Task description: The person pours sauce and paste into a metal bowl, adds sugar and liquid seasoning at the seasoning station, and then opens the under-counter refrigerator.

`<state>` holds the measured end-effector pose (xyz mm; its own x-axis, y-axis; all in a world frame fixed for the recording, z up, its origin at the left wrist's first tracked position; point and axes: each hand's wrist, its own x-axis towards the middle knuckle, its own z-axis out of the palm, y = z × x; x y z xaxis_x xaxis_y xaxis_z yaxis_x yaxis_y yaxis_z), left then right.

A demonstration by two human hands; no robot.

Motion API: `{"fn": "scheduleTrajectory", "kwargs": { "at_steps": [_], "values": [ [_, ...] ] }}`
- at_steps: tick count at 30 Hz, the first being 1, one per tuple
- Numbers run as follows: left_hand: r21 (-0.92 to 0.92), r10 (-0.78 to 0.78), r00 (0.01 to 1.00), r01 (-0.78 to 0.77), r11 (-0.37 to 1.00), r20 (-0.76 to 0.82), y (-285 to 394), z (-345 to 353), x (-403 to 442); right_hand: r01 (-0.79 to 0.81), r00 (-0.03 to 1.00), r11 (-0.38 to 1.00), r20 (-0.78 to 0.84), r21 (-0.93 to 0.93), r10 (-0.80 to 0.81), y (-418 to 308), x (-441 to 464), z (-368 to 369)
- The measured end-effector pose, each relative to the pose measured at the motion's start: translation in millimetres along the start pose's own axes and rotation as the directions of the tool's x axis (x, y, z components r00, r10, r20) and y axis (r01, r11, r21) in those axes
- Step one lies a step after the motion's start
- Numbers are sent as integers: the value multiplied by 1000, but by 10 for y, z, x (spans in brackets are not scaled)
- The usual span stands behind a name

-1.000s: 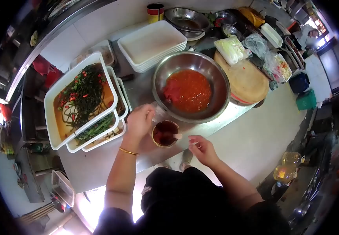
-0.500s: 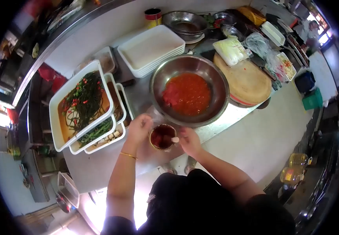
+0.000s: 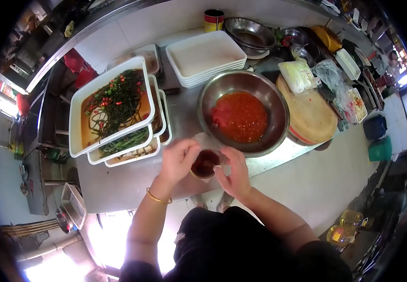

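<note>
A small round container [image 3: 205, 163] of dark red contents stands near the counter's front edge. At its left, my left hand [image 3: 180, 159] is closed, fingers pinched at a piece of clear plastic [image 3: 205, 140] by the rim. My right hand [image 3: 234, 173] is at the container's right side, thumb and fingers curved and apart around the rim; whether it grips anything is unclear. Just behind both hands, a large steel bowl [image 3: 203, 101] holds red chunky sauce [image 3: 246, 117] with a smoother red lump at its left.
Stacked white trays [image 3: 74, 127] of dark greens and other food lie left. Behind are empty white trays [image 3: 206, 54], a red and yellow can [image 3: 214, 21] and steel bowls [image 3: 250, 34]. A round board [image 3: 309, 113] with a wrapped pale vegetable [image 3: 299, 76] is right.
My right hand has moved left to the container's rim, and my left hand has come closer to it. The view has shifted, so the counter items appear farther right.
</note>
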<state>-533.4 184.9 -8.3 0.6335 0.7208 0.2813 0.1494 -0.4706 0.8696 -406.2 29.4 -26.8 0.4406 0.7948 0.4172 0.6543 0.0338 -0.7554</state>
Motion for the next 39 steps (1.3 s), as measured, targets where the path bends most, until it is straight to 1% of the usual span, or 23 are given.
{"fn": "scheduleTrajectory", "kwargs": {
  "at_steps": [1, 2, 5, 6, 9, 12, 13, 15, 16, 19, 20, 21, 23, 24, 25, 27, 28, 31, 32, 34, 35, 37, 39],
  "values": [
    [31, 79, 997, -78, 996, -24, 41, -16, -60, 14, 1000, 999, 15, -40, -14, -29, 61, -10],
    [111, 113, 993, -116, 987, 29, 117, -73, -104, 32, 999, 996, 32, -79, -29, -57, 133, -24],
    [152, 284, 958, -277, 949, -28, 191, -6, -374, 32, 999, 988, 27, -154, -28, 13, 185, 33],
    [137, 259, 965, -252, 958, -41, 158, 37, -506, 26, 1000, 984, 12, -175, -25, 76, 187, 58],
    [163, 379, 925, -370, 914, -21, 102, 80, -743, 108, 994, 974, 44, -201, -101, 271, 101, -1],
    [224, 334, 942, -334, 915, 42, -91, 159, -1062, 345, 930, 912, 214, -220, -300, 266, -77, -225],
    [243, 315, 947, -319, 916, 58, -176, 194, -1198, 389, 904, 902, 266, -188, -334, 276, -154, -258],
    [302, 215, 960, -261, 917, 177, -283, 210, -1402, 458, 846, 881, 361, -114, -393, 333, -392, -286],
    [332, 188, 958, -252, 909, 215, -319, 214, -1431, 449, 815, 888, 454, -102, -360, 401, -538, -257],
    [446, 107, 952, -231, 865, 287, -369, 126, -1506, 298, 782, 937, 610, -184, -129, 480, -839, -265],
    [487, 81, 951, -225, 844, 300, -389, 95, -1530, 172, 862, 977, 500, -125, -88, 396, -835, -303],
    [418, 19, 986, -87, 904, 165, -427, 86, -1536, 85, 919, 988, 393, -132, -27, 376, -804, -307],
    [215, -154, 985, 167, 962, -75, -505, 71, -1551, -97, 980, 989, 162, -110, 115, 341, -781, -269],
    [332, -67, 993, 94, 938, -93, -543, 36, -1515, -306, 942, 952, 151, 11, 301, 356, -775, -210],
    [190, -127, 985, 147, 971, -113, -578, 83, -1457, -405, 907, 905, 186, 133, 379, 377, -720, -144],
    [-101, -264, 957, 252, 962, -120, -454, 253, -1244, -579, 814, 732, 293, 358, 501, 359, -564, 3],
    [-192, -345, 938, 332, 924, -41, -372, 327, -1125, -621, 781, 695, 357, 362, 512, 506, -614, 170],
    [-335, -471, 880, 426, 840, -61, -448, 532, -1006, -576, 817, 670, 335, 468, 469, 732, -720, 648],
    [-448, -515, 855, 438, 780, -60, -489, 555, -1013, -587, 809, 697, 289, 412, 512, 676, -659, 714],
    [-645, -596, 802, 439, 625, -32, -573, 564, -1041, -554, 832, 705, 259, 442, 491, 634, -534, 769],
    [-582, -580, 810, 429, 691, -91, -627, 542, -1117, -535, 843, 710, 236, 459, 482, 629, -508, 782],
    [-446, -519, 831, 395, 803, -198, -704, 441, -1399, -495, 867, 788, 142, 366, 479, 659, -544, 751],
    [-271, -381, 893, 315, 910, -239, -644, 309, -1553, -445, 889, 849, 32, 283, 456, 645, -596, 514]
  ]
}}
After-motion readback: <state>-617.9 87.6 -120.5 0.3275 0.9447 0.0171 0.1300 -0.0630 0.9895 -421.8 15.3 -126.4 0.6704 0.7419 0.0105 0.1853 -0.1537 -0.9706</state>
